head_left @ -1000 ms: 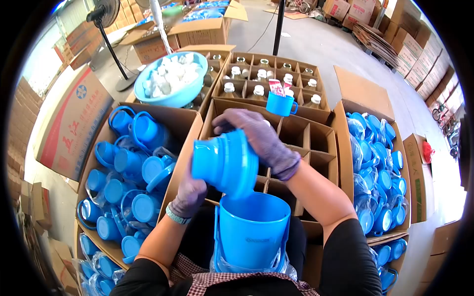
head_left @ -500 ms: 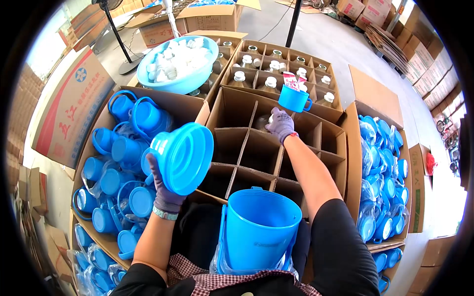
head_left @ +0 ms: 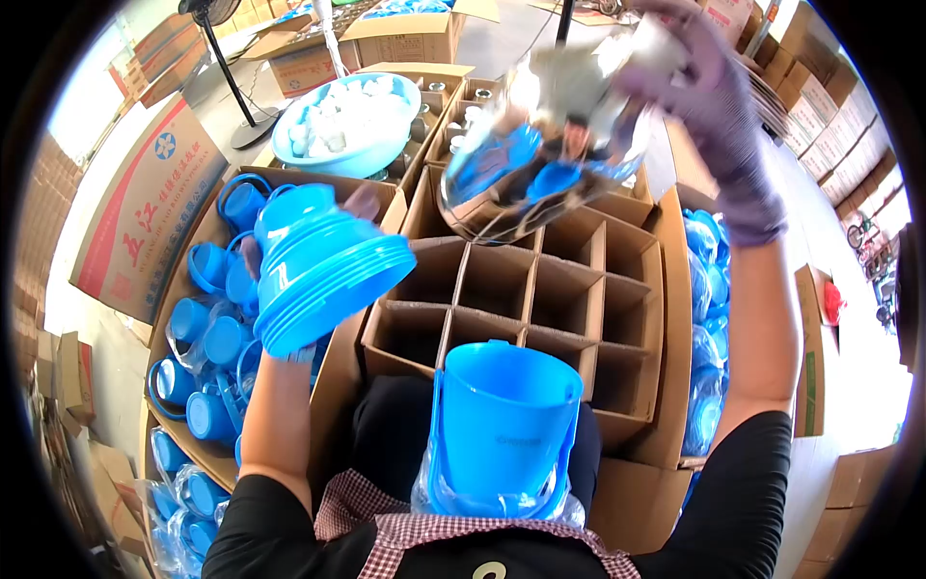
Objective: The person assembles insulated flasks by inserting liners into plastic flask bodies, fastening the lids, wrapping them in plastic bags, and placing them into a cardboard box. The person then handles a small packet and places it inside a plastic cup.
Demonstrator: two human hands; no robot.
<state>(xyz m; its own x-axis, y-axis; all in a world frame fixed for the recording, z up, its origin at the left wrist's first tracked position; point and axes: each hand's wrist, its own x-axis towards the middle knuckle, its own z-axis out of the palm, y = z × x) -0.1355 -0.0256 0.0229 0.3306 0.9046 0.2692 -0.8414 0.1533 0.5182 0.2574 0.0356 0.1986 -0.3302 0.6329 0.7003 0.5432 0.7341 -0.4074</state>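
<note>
My left hand (head_left: pixel 361 205), gloved, grips a blue plastic thermos shoulder (head_left: pixel 323 275), a stepped piece with threaded rings at its wide end. Most of the palm is hidden behind it. In my right hand (head_left: pixel 709 116), also gloved, is a shiny silver thermos liner (head_left: pixel 540 159), tilted above the divided carton (head_left: pixel 569 280) and blurred by motion. Its neck end lies under my fingers. Between my legs stands an open blue thermos body (head_left: pixel 511 415), its handle lowered and clear plastic gathered around the base.
On the left a carton holds several blue cup-like parts (head_left: pixel 212 415); another carton of blue parts (head_left: pixel 709 338) is at right. A light-blue basin (head_left: pixel 410 130) of white stoppers (head_left: pixel 342 116) sits at the back left, near a standing fan (head_left: pixel 253 130).
My right hand has lifted the silver liner out of the divided carton, up and to the right. My left hand has turned the blue shoulder so its wide end points lower.
</note>
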